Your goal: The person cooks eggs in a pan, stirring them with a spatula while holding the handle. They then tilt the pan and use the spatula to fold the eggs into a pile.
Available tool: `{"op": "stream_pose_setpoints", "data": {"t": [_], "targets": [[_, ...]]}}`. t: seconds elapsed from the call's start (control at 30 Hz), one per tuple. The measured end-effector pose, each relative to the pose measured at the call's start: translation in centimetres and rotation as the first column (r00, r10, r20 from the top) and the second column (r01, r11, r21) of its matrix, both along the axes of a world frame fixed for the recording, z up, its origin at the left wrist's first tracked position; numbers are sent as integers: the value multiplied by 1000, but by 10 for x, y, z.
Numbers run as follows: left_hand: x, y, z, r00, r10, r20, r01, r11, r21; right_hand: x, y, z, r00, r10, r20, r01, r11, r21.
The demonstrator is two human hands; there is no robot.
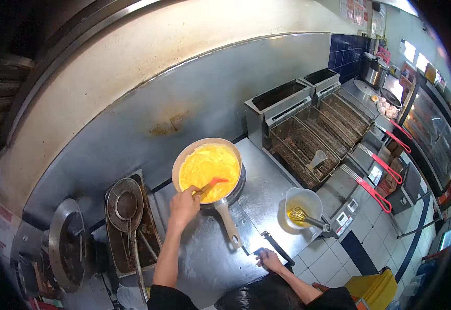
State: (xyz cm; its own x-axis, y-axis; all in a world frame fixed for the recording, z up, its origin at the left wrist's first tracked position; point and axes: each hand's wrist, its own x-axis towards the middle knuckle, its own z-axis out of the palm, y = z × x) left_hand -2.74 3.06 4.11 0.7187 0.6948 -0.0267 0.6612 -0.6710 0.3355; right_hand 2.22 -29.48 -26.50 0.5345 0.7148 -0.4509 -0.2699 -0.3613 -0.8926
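My left hand [184, 209] is closed around the wooden handle of a spatula [215, 182] with an orange-red head. The spatula's head rests in yellow egg [199, 164], soft and folded, inside a beige frying pan [178, 161]. The pan sits on a burner, and its beige handle [228, 225] points towards me with no hand on it. Down at the counter's front edge, my right hand [271, 260] has its fingers curled at a small dark part beside a black bar handle [278, 248]. What those fingers grip is too small to make out.
Right of the pan stands a translucent bowl [308, 200] with a whisk [300, 214] and yellow liquid. Fryer baskets [305, 142] with red handles [374, 196] lie beyond. Strainers [127, 205] rest over a metal tray [153, 227] at left, near a large round pan [62, 243].
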Motion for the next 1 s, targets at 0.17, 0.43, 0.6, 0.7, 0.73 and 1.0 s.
{"op": "stream_pose_setpoints", "data": {"t": [0.17,0.43,0.6,0.7,0.73,1.0], "targets": [[-1,30,-25,987,121,103,-119,993,-18,9,-6,20,943,183,277,-104,955,-278],[-10,43,-29,993,58,99,-58,998,-4,19,55,106,995,42,-93,-26,986,163],[-11,30,-21,995,-7,99,11,999,-38,31,125,169,735,231,-638,10,937,350],[-24,66,-33,995,-70,77,70,998,11,42,152,136,793,278,-543,-107,940,325],[-18,71,-34,995,17,95,-18,1000,4,33,159,149,783,195,-590,-39,963,267],[-35,92,-28,984,-157,88,163,984,-67,27,161,158,715,179,-676,25,960,280]]}}
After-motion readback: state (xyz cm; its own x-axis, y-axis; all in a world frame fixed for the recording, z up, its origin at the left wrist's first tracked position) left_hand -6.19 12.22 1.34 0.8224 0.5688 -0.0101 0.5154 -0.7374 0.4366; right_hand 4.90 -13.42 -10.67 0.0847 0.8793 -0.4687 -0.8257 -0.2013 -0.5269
